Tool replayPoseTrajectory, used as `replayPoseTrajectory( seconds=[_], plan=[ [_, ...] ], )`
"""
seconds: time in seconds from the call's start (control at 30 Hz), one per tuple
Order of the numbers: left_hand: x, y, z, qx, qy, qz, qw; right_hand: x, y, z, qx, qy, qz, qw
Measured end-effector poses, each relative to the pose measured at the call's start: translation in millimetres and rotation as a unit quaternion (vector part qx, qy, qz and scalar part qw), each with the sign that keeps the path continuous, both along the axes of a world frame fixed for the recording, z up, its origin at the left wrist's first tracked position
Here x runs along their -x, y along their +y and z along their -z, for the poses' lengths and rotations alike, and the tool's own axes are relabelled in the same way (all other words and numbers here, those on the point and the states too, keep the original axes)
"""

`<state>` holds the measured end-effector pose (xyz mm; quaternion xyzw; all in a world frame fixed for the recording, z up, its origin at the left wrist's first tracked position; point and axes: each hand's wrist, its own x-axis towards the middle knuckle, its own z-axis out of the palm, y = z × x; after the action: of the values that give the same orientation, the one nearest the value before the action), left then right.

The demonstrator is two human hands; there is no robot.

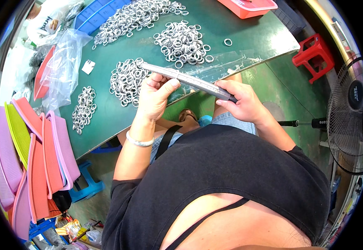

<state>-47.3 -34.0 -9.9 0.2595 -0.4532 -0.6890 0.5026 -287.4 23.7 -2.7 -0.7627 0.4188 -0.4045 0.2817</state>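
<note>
A tapered metal ring mandrel (194, 81) with a dark handle slants across in front of me, just over the table's near edge. My right hand (242, 99) is wrapped round its thick handle end. Toward the thin end, my left hand (158, 93) is closed, thumb and fingers against the mandrel from below. Whether a ring sits between those fingers is too small to tell. Beside the left hand lies a pile of silver-grey rings (125, 81); beyond the mandrel is a larger ring pile (182, 41).
The green table (110, 123) also bears a small ring pile (84, 109), a long heap (127, 21) and a lone ring (228, 42). Around it are a red tray (248, 10), a blue crate (96, 16), stacked plastic baskets (35, 166), a red stool (315, 56) and a fan (350, 112).
</note>
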Motion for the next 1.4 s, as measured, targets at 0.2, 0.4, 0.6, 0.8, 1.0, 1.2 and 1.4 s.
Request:
replayPoseTrajectory(
  seconds=[0.2,0.4,0.6,0.8,1.0,1.2,1.4],
  plan=[
    [-3,0,2,-0.002,-0.016,-0.010,1.000,0,0,-2,-0.027,-0.007,-0.018,0.999],
    [-3,3,-4,-0.018,0.001,0.002,1.000,-3,2,-7,-0.065,-0.013,-0.018,0.998],
    [-7,1,-2,0.012,0.032,0.033,0.999,-4,2,-8,-0.101,-0.008,-0.039,0.994],
    [-8,1,-1,-0.021,0.118,-0.014,0.993,-8,3,-6,-0.041,-0.009,-0.027,0.999],
    [-15,-1,-1,0.012,0.033,-0.024,0.999,-12,5,-11,-0.019,0.004,-0.012,1.000],
    [1,11,-2,0.002,0.016,-0.042,0.999,-13,3,-8,0.035,0.027,0.013,0.999],
    [-2,12,-5,-0.015,0.020,-0.033,0.999,-11,3,-6,0.036,0.019,0.010,0.999]
  ],
)
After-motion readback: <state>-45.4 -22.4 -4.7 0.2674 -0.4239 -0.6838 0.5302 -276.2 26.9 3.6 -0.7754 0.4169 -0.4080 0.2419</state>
